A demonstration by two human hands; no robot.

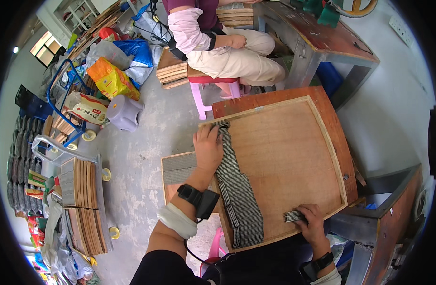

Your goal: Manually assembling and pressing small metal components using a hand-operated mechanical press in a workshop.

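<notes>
Head view looks down on a wooden tray [294, 156] with a raised rim, resting on a red-brown desk [339, 128]. Left hand [207, 148] lies flat, fingers spread and open, pressing on the upper part of a long band of small grey metal pieces [237, 190] packed in rows along the tray's left edge; the band runs from above that hand's fingertips down toward the person. Right hand [310, 223] is closed around a short stack of the same grey pieces [294, 216] at the tray's near rim, well right of the band. Beyond the left hand, another person sits on a pink stool [213, 90].
</notes>
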